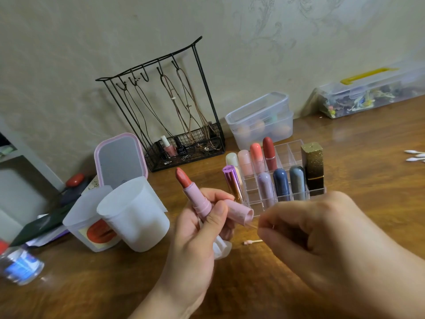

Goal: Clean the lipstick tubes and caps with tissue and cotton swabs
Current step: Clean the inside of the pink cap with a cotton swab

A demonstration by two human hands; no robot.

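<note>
- While the left hand (200, 229) curls round three things at once in the head view, namely the pink lipstick tube (195, 196) with its red bullet (183, 178) wound out, the pink cap (239, 212) lying across the fingers with its mouth to the right, and a crumpled tissue (222, 248) under the palm, any slackening of the grip could drop one of them onto the wooden table (345, 180).
- Exposed and leaning toward the acrylic organizer (285, 176), the bullet could smear against the purple lipstick (232, 183) just beside it, or against the thumb.
- The right hand (322, 231) has fingers bent, pinching a thin cotton swab (253, 226) whose tip sits at the cap's mouth; I judge that hard pushing could snap the stick or leave lint inside.
- A used swab (252, 242) lies on the table below the cap; picking it up again would spread colour.
- Clean swabs (415, 155) sit well apart at the right edge, an awkward reach with both hands full.
</note>
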